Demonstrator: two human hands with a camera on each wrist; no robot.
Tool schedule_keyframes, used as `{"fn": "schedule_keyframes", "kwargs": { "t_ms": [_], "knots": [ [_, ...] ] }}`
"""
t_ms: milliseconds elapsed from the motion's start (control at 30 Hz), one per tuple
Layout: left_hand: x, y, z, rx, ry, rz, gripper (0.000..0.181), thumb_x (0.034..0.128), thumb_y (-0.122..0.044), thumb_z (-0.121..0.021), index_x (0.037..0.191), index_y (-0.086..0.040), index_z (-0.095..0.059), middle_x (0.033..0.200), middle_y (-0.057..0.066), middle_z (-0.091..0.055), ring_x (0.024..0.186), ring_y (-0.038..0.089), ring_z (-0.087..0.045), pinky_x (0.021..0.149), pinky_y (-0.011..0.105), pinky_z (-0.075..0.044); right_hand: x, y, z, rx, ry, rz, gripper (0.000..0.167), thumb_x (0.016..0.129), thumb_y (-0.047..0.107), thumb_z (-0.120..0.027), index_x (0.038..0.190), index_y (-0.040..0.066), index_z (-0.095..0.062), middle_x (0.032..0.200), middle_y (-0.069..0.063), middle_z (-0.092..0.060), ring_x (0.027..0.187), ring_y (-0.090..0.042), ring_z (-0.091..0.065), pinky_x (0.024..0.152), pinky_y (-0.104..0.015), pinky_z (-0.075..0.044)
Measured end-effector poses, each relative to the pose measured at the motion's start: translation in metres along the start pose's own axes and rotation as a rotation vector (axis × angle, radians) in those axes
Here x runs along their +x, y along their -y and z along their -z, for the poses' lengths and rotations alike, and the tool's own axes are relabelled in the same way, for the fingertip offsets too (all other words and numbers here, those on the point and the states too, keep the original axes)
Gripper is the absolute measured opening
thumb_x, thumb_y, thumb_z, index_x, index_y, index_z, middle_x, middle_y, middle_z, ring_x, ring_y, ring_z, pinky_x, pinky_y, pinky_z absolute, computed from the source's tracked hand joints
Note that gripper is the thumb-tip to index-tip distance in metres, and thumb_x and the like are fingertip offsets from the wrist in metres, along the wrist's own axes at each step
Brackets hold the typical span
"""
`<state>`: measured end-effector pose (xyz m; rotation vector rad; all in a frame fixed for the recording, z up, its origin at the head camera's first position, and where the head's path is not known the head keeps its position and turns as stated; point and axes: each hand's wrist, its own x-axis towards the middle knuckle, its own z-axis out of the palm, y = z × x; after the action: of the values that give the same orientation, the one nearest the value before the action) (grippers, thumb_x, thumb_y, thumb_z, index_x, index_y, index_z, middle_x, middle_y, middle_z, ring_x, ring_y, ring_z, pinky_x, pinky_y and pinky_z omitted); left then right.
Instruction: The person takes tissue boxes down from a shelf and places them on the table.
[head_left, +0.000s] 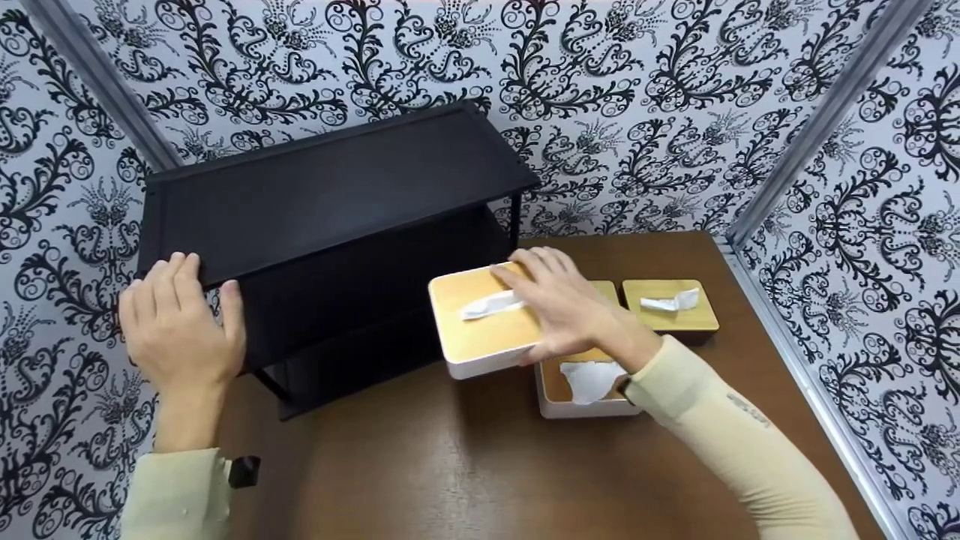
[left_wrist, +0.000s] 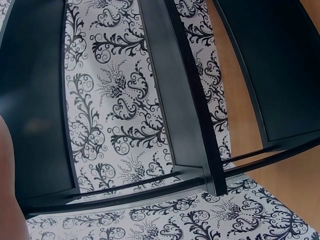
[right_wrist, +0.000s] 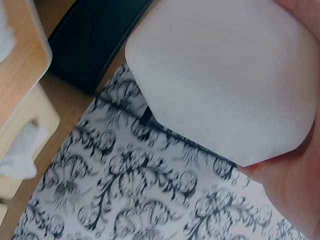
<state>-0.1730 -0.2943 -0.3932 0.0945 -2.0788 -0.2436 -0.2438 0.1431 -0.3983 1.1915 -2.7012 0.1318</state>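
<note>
My right hand grips one end of a white tissue box with a light wooden lid and a tissue poking from its slot. The box is raised off the table, before the right part of a black shelf rack. In the right wrist view, the white body of the tissue box fills much of the picture, with the hand at its edge. My left hand touches the rack's front left corner, fingers extended and thumb apart. The left wrist view shows the rack's tiers from the side.
Behind and below my right hand, another white tissue box stands on the brown table. Farther right is a wooden-lidded tissue box; one more lid shows partly beside it. Patterned walls enclose the table.
</note>
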Motion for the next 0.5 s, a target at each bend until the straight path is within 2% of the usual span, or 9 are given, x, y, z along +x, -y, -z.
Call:
{"fn": "schedule_keyframes", "kwargs": {
  "t_ms": [500],
  "knots": [
    [0.0, -0.001, -0.003, 0.003, -0.032, 0.003, 0.059, 0.0937, -0.047, -0.041, 0.125, -0.001, -0.06, 0.13, 0.017, -0.062, 0.122, 0.036, -0.053, 0.115, 0.046, -0.031, -0.072, -0.073, 0.016, 0.06, -0.044, -0.14, 0.121, 0.048, 0.061, -0.084, 0.147, 0.012, -0.037, 0.137, -0.017, -0.044, 0.129, -0.038, -0.038, 0.113, -0.064, -0.023]
  ]
}}
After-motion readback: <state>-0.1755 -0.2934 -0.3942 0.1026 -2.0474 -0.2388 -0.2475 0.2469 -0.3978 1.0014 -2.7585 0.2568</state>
